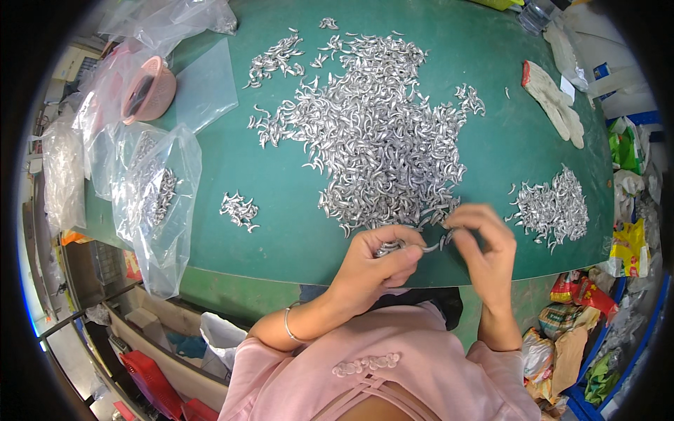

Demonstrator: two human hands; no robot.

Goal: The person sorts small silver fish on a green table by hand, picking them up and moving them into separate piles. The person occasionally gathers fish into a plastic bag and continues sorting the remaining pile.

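Observation:
A large pile of small curved silvery metal pieces [384, 137] covers the middle of a green tabletop [284, 210]. My left hand [384, 255] is closed around several of these pieces at the pile's near edge, and one piece sticks out past its thumb and forefinger. Just to its right, my right hand [482, 242] is slightly blurred, its thumb and fingertips beside a few curved pieces; whether it grips one I cannot tell. Smaller heaps of the same pieces lie at the right [553, 208] and at the left [239, 211].
Clear plastic bags [163, 231], one with metal pieces inside, lie at the left beside a pink plastic basket [163, 92] and a flat plastic sheet [208, 87]. A white knitted work glove [553, 105] rests at the upper right. An open drawer [174, 347] is below the table's left side.

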